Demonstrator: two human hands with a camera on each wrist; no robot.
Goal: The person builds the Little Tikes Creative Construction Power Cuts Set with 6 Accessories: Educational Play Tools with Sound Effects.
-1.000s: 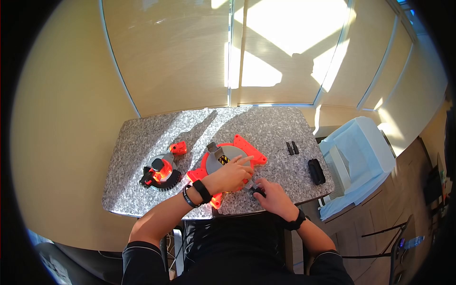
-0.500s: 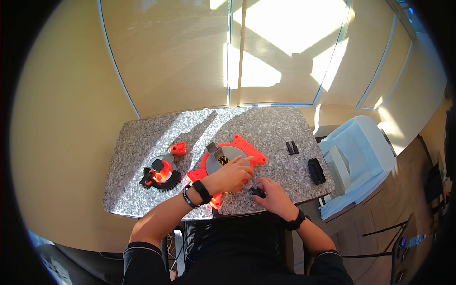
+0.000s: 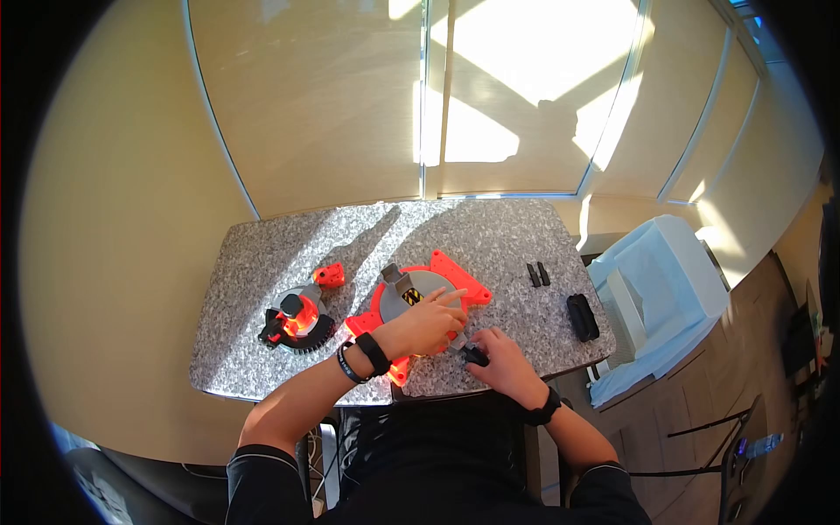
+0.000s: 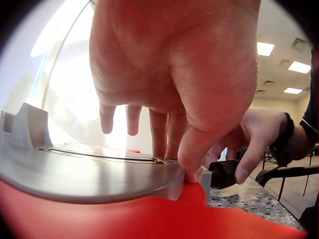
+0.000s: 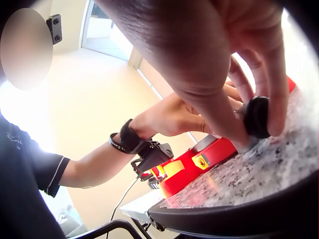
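Note:
A red saw base (image 3: 462,280) with a round grey turntable (image 3: 429,280) sits at the table's middle, a striped yellow-and-black sticker on the disc. My left hand (image 3: 424,325) rests on the base's right front, fingers extended and spread over the disc. In the left wrist view its thumb (image 4: 192,162) presses down at the disc's edge. At the front of the base, my right hand (image 3: 509,363) pinches a black knob (image 5: 256,117) between thumb and fingers. The knob sits against the end of the base's grey arm, close over the tabletop.
A red-and-grey saw head (image 3: 299,319) with a black toothed rim lies on the left, with a red block (image 3: 329,275) behind it. Two small black parts (image 3: 538,274) and a black case-like piece (image 3: 583,317) lie to the right. A blue-draped chair (image 3: 669,289) stands beside the table.
The right fingers have shifted slightly around the black knob. My left hand and the base stay in place.

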